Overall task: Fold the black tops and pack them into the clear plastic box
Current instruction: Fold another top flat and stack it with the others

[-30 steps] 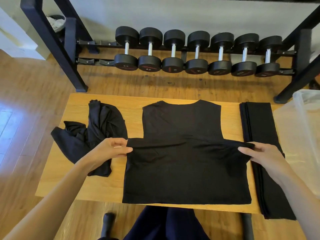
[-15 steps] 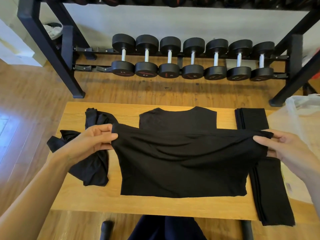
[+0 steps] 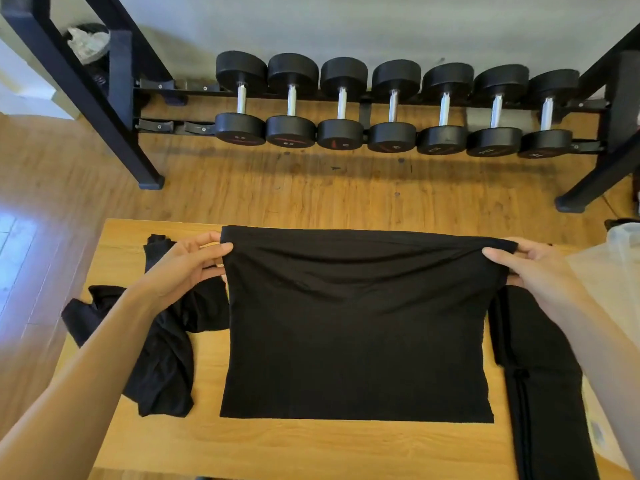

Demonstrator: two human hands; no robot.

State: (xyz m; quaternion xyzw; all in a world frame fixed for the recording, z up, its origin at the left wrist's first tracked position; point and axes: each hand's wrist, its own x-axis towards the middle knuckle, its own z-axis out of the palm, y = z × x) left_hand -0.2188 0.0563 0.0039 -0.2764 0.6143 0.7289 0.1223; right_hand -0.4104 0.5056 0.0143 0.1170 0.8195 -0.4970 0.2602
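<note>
While your left hand point(image 3: 187, 268) pinches the far left corner of the black fabric top point(image 3: 356, 327) and your right hand point(image 3: 530, 268) pinches its far right corner, the cloth is stretched taut between them along the far edge of the light wooden bench point(image 3: 311, 448). Thumbs lie on the upper face of the fabric and the fingers curl beneath it, so both hands are clamped on the top. Its near hem lies flat on the bench, parallel to the near edge, and the lifted far edge forms a straight line that hides the neckline.

To the left, a crumpled heap of black garments point(image 3: 162, 358) rests on the bench, partly under your left forearm, with one end spilling over the left edge. Toward the right edge, a folded stack of black tops point(image 3: 543, 375) lies as a long narrow strip running from under your right hand to the near edge, just beside the top you hold. Off the right edge stands the clear plastic box point(image 3: 620, 265); only its rim and one translucent wall show, and you cannot tell what it holds.

Beyond the far edge of the bench, on the wooden floor point(image 3: 277, 192), a black metal rack point(image 3: 114, 109) carries a row of seven black dumbbells point(image 3: 391, 105) with silver handles.
</note>
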